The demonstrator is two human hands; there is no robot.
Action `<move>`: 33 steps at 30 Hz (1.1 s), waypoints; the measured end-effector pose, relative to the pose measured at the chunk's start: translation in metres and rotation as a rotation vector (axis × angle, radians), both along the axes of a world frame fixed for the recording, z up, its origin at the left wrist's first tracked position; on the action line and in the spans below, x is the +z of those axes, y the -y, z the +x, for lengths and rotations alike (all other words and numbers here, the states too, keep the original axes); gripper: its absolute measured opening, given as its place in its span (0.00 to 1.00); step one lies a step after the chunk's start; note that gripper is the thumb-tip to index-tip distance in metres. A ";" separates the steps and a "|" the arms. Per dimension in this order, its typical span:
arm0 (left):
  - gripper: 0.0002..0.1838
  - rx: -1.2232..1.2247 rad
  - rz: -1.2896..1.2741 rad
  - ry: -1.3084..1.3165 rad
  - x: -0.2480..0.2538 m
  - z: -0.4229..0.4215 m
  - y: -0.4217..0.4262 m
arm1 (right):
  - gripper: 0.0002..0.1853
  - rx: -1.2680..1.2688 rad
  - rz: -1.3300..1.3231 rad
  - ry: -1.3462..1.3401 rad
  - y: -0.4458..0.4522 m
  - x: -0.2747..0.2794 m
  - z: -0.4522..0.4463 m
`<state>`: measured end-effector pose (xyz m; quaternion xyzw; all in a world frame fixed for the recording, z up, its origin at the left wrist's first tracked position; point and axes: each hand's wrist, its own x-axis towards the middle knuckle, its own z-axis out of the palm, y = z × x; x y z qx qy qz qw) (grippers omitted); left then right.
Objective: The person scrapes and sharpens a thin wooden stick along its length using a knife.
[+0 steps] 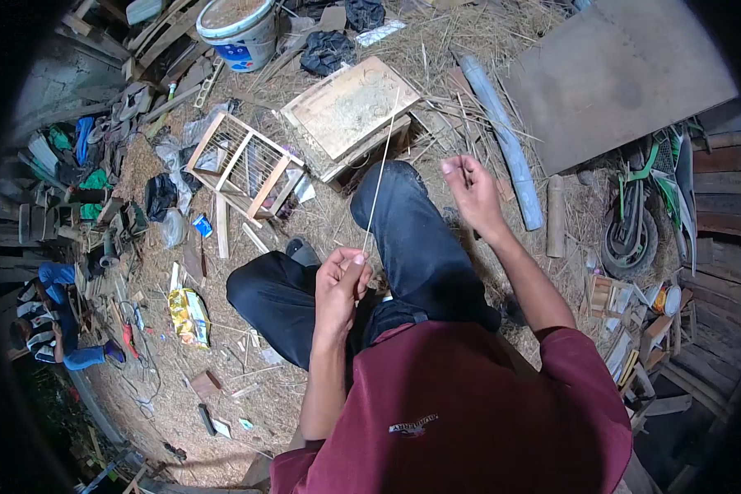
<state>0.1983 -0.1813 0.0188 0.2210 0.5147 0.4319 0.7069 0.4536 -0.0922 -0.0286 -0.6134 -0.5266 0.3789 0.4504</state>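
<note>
A thin, pale stick [378,181] rises from my left hand [342,284], its lower end pinched between thumb and fingers in front of my lap. My right hand [472,193] is raised beyond my right knee, fingers curled around a small dark object that I cannot make out clearly. The two hands are apart. Past my knees stands a wooden box [350,107] with bits of straw on its top. Left of the box, a wooden frame cage [243,165] with thin bars lies tilted on the ground.
A grey-blue pipe [502,136] and a large flat board [622,78] lie at the right, near a green-and-white motorbike [642,206]. A white bucket [237,37] stands at the back. Another person [53,317] sits at far left. A yellow bag [189,317] lies on the straw-strewn ground.
</note>
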 end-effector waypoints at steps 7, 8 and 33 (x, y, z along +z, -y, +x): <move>0.07 -0.029 0.167 0.034 0.044 0.008 -0.009 | 0.10 0.035 0.096 -0.490 -0.018 0.094 -0.059; 0.07 -0.031 0.186 0.014 0.048 0.007 -0.009 | 0.10 0.047 0.073 -0.591 -0.016 0.110 -0.065; 0.07 -0.044 0.273 -0.087 0.054 0.011 -0.014 | 0.21 0.152 0.242 -0.101 -0.018 0.129 -0.065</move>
